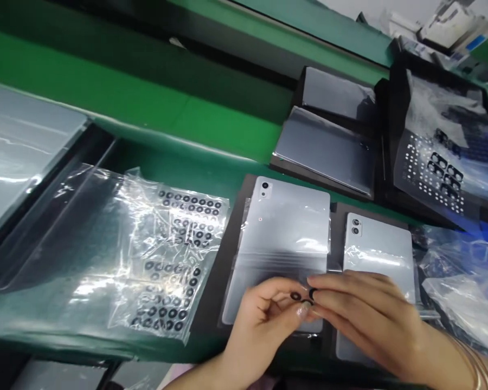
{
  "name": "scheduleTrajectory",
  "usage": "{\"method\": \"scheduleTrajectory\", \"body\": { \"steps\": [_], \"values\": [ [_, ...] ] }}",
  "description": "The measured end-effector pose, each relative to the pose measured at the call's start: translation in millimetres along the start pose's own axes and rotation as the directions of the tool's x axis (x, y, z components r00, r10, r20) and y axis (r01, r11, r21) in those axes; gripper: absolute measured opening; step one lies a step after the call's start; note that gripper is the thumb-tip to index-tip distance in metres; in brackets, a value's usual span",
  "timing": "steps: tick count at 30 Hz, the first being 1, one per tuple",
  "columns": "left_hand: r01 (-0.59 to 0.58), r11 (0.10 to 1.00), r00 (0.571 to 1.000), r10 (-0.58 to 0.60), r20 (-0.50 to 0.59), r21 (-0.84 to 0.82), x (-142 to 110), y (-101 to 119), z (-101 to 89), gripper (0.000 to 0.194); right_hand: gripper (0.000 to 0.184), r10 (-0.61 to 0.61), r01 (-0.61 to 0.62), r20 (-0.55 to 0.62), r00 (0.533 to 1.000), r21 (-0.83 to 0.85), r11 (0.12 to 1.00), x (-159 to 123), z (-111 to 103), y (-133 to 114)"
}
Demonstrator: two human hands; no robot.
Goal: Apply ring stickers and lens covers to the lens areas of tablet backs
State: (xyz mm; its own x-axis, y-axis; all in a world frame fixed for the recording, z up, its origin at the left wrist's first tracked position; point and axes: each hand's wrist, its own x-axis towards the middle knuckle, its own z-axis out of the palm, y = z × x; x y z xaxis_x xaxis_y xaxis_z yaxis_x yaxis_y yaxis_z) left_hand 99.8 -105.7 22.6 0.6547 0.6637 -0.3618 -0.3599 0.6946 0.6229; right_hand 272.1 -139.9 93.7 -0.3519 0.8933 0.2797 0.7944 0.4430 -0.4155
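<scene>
Over the lower part of a silver tablet [284, 227], my two hands meet. Thumb and fingers of my left hand [264, 325] are closed on a small piece with black rings [295, 296]; its backing looks clear. My right hand [370, 314] pinches at the same spot, its fingertips on a black ring [312, 293]. Part of that ring is hidden by the fingers. Beneath my right hand lies a second silver tablet [380, 244], camera end away from me. To the left, a clear plastic bag [122, 260] contains rows of black rings [193, 233].
Two dark film-covered tablets [325, 149] lie on black pads farther back. At the right, a black tray [415, 70] bears a clear sheet with black camera-shaped pieces [447, 173]. Crumpled plastic [463, 292] is beside my right wrist. A large grey panel [24, 141] occupies the far left.
</scene>
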Motion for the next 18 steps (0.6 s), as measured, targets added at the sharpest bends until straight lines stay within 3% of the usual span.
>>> {"method": "scheduleTrajectory", "body": {
  "steps": [4, 8, 10, 13, 15, 18],
  "values": [
    [0.006, 1.0, 0.998, -0.004, 0.065, -0.021, -1, 11, -4.0, 0.007, 0.021, 0.014, -0.018, 0.053, 0.998, 0.082, 0.996, 5, 4, -3],
    [-0.146, 0.964, 0.989, 0.142, 0.035, 0.224, -3, 20, -9.4, 0.005, 0.025, -0.005, -0.001, 0.076, 0.997, 0.082, 0.997, 7, 12, -4],
    [-0.291, 0.895, 0.954, 0.297, 0.037, 0.337, -4, 21, -12.4, 0.009, 0.025, 0.014, -0.021, 0.06, 0.998, 0.11, 0.994, 12, 16, -3],
    [-0.476, 0.737, 0.853, 0.52, 0.048, 0.479, -5, 21, -17.1, 0.016, 0.023, 0.048, -0.055, 0.052, 0.998, 0.143, 0.988, 21, 19, -3],
    [-0.529, 0.651, 0.801, 0.594, 0.068, 0.544, -6, 20, -19.8, 0.019, 0.022, 0.051, -0.06, 0.056, 0.997, 0.169, 0.984, 28, 19, -2],
    [-0.533, 0.585, 0.779, 0.622, 0.083, 0.611, -8, 19, -21.9, 0.021, 0.021, 0.028, -0.054, 0.104, 0.994, 0.255, 0.965, 39, 20, 0]
  ]
}}
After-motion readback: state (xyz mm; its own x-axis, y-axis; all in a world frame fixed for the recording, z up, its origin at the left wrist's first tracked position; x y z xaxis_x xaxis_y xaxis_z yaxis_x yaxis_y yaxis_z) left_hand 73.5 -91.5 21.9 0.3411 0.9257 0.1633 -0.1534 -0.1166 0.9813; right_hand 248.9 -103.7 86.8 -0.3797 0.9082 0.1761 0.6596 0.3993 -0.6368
